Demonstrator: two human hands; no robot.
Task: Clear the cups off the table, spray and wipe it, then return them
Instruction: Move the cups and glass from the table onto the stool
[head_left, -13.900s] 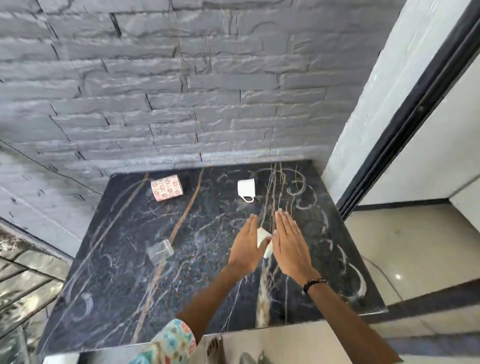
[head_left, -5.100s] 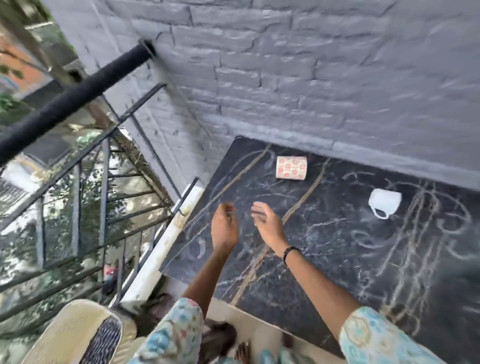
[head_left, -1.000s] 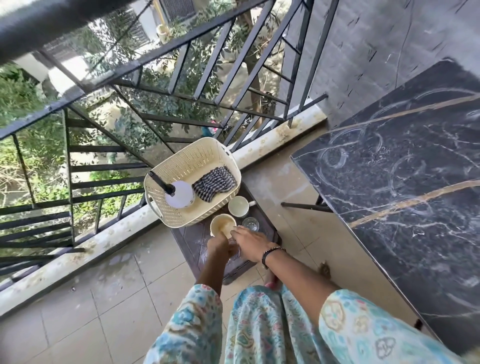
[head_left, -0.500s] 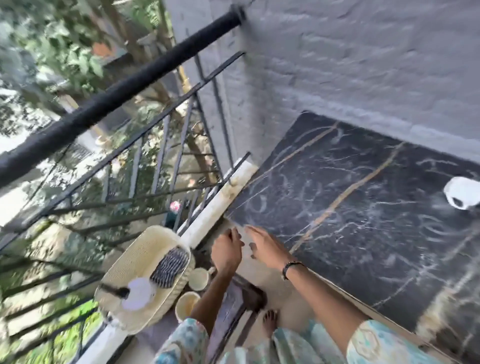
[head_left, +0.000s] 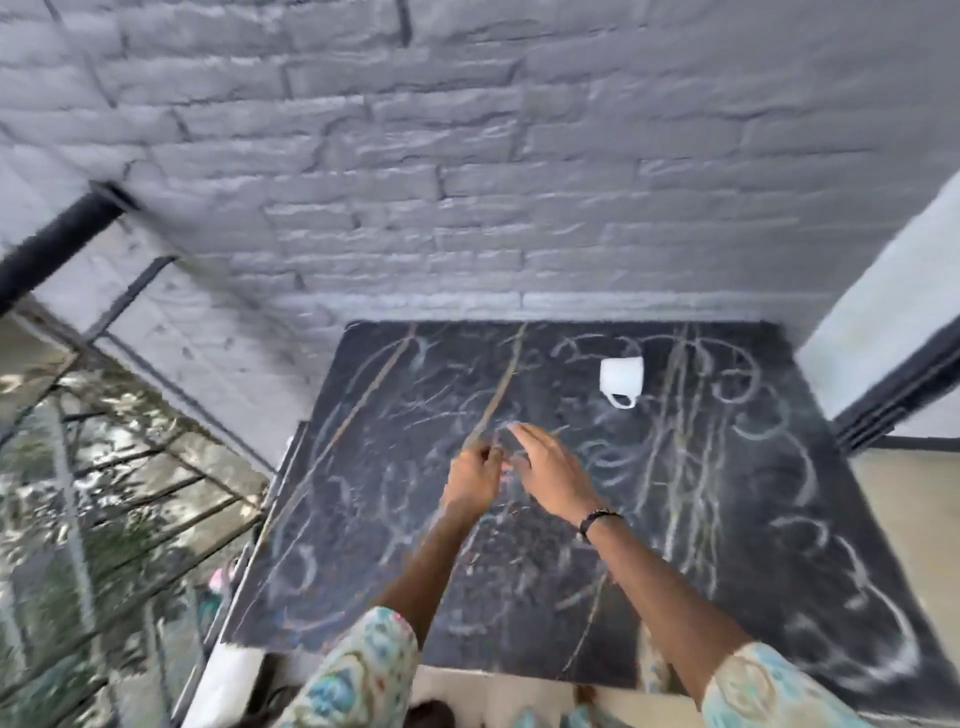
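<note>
**Inspector:** Presently, head view only. Report your hands and the cups.

**Me:** Both hands are over the middle of the worktop (head_left: 727, 519), close together. My left hand (head_left: 475, 480) has its fingers curled in; the frame is blurred and I cannot tell whether anything small sits between them, though I see nothing. My right hand (head_left: 548, 470) is flat with fingers straight, pointing toward the wall, holding nothing. Neither grip has a cup.

**Inspector:** And the cups?

**Me:** One white cup (head_left: 622, 378) is on the worktop, near the far edge by the brick wall (head_left: 467, 156), well apart from my hands and ahead to the right. It seems to lie on its side with the handle toward me. I see no other cup on the surface.

**Inspector:** Progress?

**Me:** My judgement: clearing is nearly done, one cup left. The worktop shows pale rings and streaks, so spraying and wiping look not yet begun. No spray bottle or cloth is in view. Returning the cups is outstanding.
</note>
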